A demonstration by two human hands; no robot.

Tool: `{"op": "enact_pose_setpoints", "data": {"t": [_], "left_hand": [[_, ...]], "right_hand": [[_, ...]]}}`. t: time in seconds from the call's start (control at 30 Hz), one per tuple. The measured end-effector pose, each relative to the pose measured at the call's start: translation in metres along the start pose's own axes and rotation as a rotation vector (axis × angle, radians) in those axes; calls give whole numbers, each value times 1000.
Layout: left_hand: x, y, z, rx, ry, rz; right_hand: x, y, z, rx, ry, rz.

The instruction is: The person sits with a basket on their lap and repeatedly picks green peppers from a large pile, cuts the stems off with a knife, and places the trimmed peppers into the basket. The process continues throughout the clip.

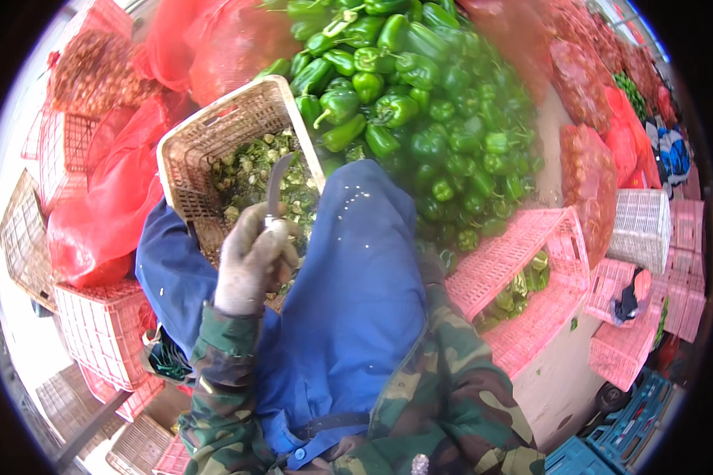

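Observation:
My left hand (260,255), in a soiled pale glove, grips a knife by its handle. The curved blade (277,181) points up over a dirty white plastic crate (181,139). Inside that crate lie many cut green pepper cores and scraps (243,166). My right hand (432,267) is mostly hidden behind my blue-clad knee, low beside the pile of green peppers (416,101); whether its fingers hold anything is not visible. To its right, a pink plastic crate (529,338) lies tipped on its side with green peppers (514,294) within.
Red mesh sacks (232,53) border the pile, and a filled sack (588,184) stands at right. Stacked pink crates (101,332) sit at left. Farther right are a white crate (640,228), more pink crates (615,288) and blue crates (624,427).

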State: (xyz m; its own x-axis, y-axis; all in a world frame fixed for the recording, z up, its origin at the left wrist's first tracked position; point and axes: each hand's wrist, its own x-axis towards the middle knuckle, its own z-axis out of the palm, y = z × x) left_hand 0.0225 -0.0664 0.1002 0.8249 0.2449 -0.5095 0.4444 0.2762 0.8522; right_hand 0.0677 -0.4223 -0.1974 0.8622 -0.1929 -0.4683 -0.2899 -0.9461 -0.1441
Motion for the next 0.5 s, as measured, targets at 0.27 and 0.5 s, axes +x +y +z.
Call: {"op": "enact_pose_setpoints", "data": {"t": [0.27, 0.5], "left_hand": [[23, -8, 47, 546, -76, 617], [40, 11, 27, 548, 165, 860]], "right_hand": [[-20, -108, -228, 1174, 88, -361], [-75, -245, -268, 1257, -213, -761]]}}
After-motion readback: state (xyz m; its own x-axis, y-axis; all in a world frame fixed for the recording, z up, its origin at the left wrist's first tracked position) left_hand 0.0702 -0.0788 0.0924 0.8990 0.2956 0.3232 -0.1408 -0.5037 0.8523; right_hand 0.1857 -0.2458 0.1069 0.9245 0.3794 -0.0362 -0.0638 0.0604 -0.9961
